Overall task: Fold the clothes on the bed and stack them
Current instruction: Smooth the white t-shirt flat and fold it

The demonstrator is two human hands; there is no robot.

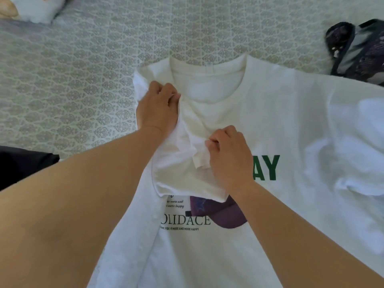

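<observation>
Bedroom, home: patterned bedspread (83, 80) covered the bed, pillow (35, 9) at corner, clothes (291, 121) spread out.

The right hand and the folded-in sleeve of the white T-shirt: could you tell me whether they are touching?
Touching. The head view shows the right hand pinching the folded-in sleeve of the white T-shirt.

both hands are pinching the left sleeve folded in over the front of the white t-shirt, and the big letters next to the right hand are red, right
Not quite: the letters are green, not red. The head view shows it. The rest holds: the left hand and right hand both pinch the sleeve folded over the white t-shirt.
</observation>
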